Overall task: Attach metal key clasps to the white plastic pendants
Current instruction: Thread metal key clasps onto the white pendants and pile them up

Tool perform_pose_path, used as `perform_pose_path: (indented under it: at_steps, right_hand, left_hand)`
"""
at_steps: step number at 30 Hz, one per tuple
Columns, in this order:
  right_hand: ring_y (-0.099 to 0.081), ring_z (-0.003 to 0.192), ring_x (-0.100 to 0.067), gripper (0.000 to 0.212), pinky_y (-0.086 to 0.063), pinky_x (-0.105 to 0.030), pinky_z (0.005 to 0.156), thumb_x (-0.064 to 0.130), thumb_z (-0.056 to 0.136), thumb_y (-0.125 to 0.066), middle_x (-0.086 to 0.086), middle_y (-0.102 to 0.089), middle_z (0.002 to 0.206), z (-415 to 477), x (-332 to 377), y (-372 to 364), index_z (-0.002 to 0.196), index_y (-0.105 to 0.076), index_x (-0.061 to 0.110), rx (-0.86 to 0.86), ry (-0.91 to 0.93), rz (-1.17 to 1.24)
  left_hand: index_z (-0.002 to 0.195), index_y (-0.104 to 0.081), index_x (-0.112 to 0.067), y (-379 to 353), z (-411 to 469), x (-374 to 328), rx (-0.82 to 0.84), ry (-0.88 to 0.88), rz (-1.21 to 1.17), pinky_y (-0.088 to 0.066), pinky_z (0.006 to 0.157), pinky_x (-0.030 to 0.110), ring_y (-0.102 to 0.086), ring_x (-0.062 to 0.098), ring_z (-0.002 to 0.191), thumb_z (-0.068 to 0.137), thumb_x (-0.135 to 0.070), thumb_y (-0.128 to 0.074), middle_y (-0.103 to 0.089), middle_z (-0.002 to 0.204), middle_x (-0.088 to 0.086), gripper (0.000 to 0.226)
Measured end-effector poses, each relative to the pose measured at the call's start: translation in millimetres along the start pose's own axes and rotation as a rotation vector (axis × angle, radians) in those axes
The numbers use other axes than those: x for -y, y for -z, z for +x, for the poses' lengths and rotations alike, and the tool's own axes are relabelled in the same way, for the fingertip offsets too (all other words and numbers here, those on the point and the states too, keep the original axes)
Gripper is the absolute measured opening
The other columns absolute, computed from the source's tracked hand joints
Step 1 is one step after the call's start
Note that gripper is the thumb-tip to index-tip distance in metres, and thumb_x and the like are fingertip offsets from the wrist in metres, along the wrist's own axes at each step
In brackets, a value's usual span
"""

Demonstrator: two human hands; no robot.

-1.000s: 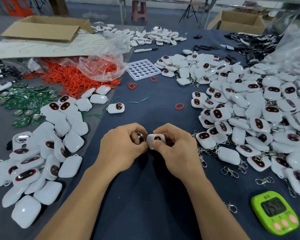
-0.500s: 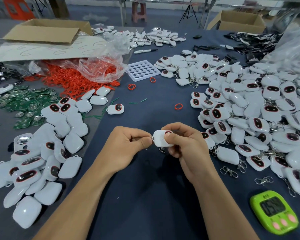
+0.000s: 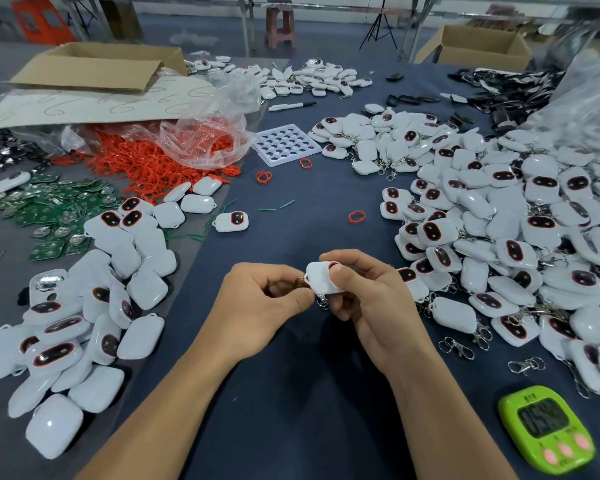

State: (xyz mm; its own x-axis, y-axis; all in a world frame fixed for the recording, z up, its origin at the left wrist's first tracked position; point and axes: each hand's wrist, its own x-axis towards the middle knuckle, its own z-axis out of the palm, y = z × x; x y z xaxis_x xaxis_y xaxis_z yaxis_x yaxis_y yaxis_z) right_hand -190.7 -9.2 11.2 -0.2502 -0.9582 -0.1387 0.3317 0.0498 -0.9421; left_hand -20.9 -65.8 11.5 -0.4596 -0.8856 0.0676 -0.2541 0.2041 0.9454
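Note:
My right hand (image 3: 371,299) grips a white plastic pendant (image 3: 321,278) between thumb and fingers, above the dark blue table. My left hand (image 3: 260,306) pinches the ring of a metal key clasp (image 3: 321,301) at the pendant's left corner; the clasp dangles just below the pendant. Part of the ring is hidden by my fingertips. A pile of white pendants without clasps (image 3: 84,306) lies to the left. A large heap of pendants with clasps (image 3: 516,237) fills the right side. Loose clasps (image 3: 456,347) lie near my right wrist.
A green digital timer (image 3: 548,427) sits at the lower right. Orange rings (image 3: 146,164) spill from a clear bag, green circuit boards (image 3: 49,216) lie at left, and a white perforated tray (image 3: 284,144) is mid-table. Cardboard boxes (image 3: 94,69) stand at the back.
The pendant has been turned in my right hand, and the clasp now hangs below it. My left hand shifted slightly left and pinches at the pendant's corner.

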Motion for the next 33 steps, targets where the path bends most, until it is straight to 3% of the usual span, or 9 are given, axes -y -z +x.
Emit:
perform_pose_path:
  at_steps: [5, 8, 12, 15, 17, 22, 27, 31, 33]
  right_hand:
    - [-0.050, 0.053, -0.014, 0.021, -0.040, -0.023, 0.049, 0.003, 0.101, -0.057, -0.009, -0.071, 0.081, -1.9, -2.0, -3.5, 0.103, -0.077, 0.009, 0.053, -0.046, 0.146]
    - [-0.051, 0.053, -0.014, 0.022, -0.040, -0.022, 0.049, 0.003, 0.101, -0.058, -0.009, -0.072, 0.083, -2.8, -3.1, -5.1, 0.099, -0.078, 0.011, 0.032, -0.050, 0.174]
    - [-0.052, 0.054, -0.013, 0.017, -0.041, -0.022, 0.049, 0.004, 0.092, -0.070, -0.010, -0.070, 0.081, -5.8, -4.9, -6.2, 0.095, -0.080, 0.017, -0.023, 0.052, 0.016]
    - [-0.054, 0.056, -0.013, 0.018, -0.043, -0.022, 0.050, 0.016, 0.080, -0.074, -0.004, -0.071, 0.075, -8.9, -6.3, -8.2, 0.095, -0.081, 0.024, -0.032, 0.134, -0.202]
    - [-0.054, 0.056, -0.013, 0.018, -0.043, -0.022, 0.050, 0.013, 0.083, -0.074, -0.005, -0.070, 0.075, -8.3, -5.8, -8.0, 0.098, -0.081, 0.021, -0.034, 0.128, -0.142]
    - [-0.053, 0.054, -0.014, 0.024, -0.042, -0.022, 0.049, -0.002, 0.099, -0.062, -0.011, -0.071, 0.081, -3.1, -3.2, -2.7, 0.102, -0.081, 0.012, -0.027, 0.029, 0.117]
    - [-0.054, 0.055, -0.014, 0.024, -0.044, -0.021, 0.049, 0.001, 0.099, -0.061, -0.009, -0.069, 0.076, -3.9, -3.1, -3.3, 0.105, -0.081, 0.014, 0.029, 0.016, 0.134]
    - [-0.053, 0.055, -0.014, 0.023, -0.043, -0.021, 0.050, 0.002, 0.097, -0.064, -0.007, -0.069, 0.074, -4.6, -3.6, -3.6, 0.103, -0.081, 0.015, 0.026, 0.022, 0.141]
    - [-0.053, 0.056, -0.012, 0.021, -0.043, -0.020, 0.051, 0.006, 0.089, -0.069, -0.004, -0.069, 0.077, -6.2, -4.2, -5.5, 0.101, -0.081, 0.019, 0.001, 0.073, 0.055]
  left_hand:
    - [0.075, -0.080, -0.035, 0.8, 1.7, -2.6, 0.010, 0.019, -0.133, -0.034, 0.053, 0.021, -0.039, 0.009, 0.056, 0.082, -0.033, -0.069, -0.050, 0.058, -0.001, 0.014]
    - [0.074, -0.079, -0.036, 0.5, 0.8, -2.4, -0.025, -0.036, -0.068, -0.033, 0.053, 0.016, -0.039, 0.006, 0.055, 0.085, -0.027, -0.069, -0.049, 0.055, -0.008, 0.017]
    - [0.073, -0.072, -0.020, 1.7, -2.0, 5.8, -0.078, -0.126, 0.449, -0.033, 0.058, 0.020, -0.047, 0.013, 0.066, 0.093, -0.023, -0.071, -0.052, 0.064, -0.002, 0.020]
    - [0.083, -0.075, -0.030, 0.9, -4.6, 6.4, -0.039, -0.171, 0.679, -0.035, 0.067, 0.023, -0.045, 0.015, 0.074, 0.096, -0.028, -0.066, -0.049, 0.065, -0.007, 0.016]
    - [0.087, -0.075, -0.032, 0.4, -4.6, 4.7, -0.058, -0.168, 0.644, -0.036, 0.067, 0.021, -0.047, 0.012, 0.075, 0.096, -0.028, -0.065, -0.053, 0.068, -0.008, 0.014]
    - [0.086, -0.077, -0.042, 1.7, 0.3, 2.4, -0.075, -0.038, 0.163, -0.035, 0.051, 0.014, -0.043, 0.004, 0.053, 0.088, -0.032, -0.075, -0.057, 0.058, -0.011, 0.011]
    - [0.079, -0.080, -0.036, 1.4, 2.0, 0.8, 0.066, 0.004, -0.055, -0.035, 0.055, 0.026, -0.041, 0.010, 0.055, 0.085, -0.038, -0.067, -0.053, 0.057, -0.006, 0.014]
    - [0.078, -0.080, -0.031, 1.0, 1.0, 0.7, -0.007, -0.033, -0.024, -0.036, 0.055, 0.015, -0.046, 0.001, 0.054, 0.088, -0.027, -0.072, -0.056, 0.057, -0.013, 0.014]
    - [0.075, -0.076, -0.025, 0.8, -0.4, 2.8, -0.018, -0.083, 0.256, -0.037, 0.057, 0.021, -0.048, 0.006, 0.059, 0.091, -0.028, -0.072, -0.055, 0.061, -0.008, 0.017]
